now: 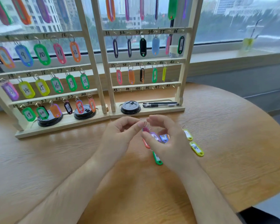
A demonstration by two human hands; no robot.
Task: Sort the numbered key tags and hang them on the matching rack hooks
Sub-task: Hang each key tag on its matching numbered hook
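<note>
Two wooden racks stand at the back of the table. The left rack point(94, 65) carries tags 9 to 24; the right rack point(145, 60) carries tags on hooks 31 to 41, while hooks 42 to 48 point(142, 88) are bare. My left hand point(121, 135) pinches the metal ring of a pink tag point(145, 129) between thumb and forefinger. My right hand point(165, 139) hovers over the loose tags with curled fingers, its thumb touching that pink tag. Beneath it lie a purple tag point(154, 136), a blue tag point(164, 137), a red tag point(145, 143) and a green tag point(157, 158). Two yellow tags point(196, 148) lie to the right.
Black cup lids point(130, 107) sit in the racks' base trays, and two black pens point(160, 104) lie in the right tray. The round wooden table's edge point(265, 183) curves past on the right. A windowsill with a yellow-green cup point(247, 43) runs behind the racks.
</note>
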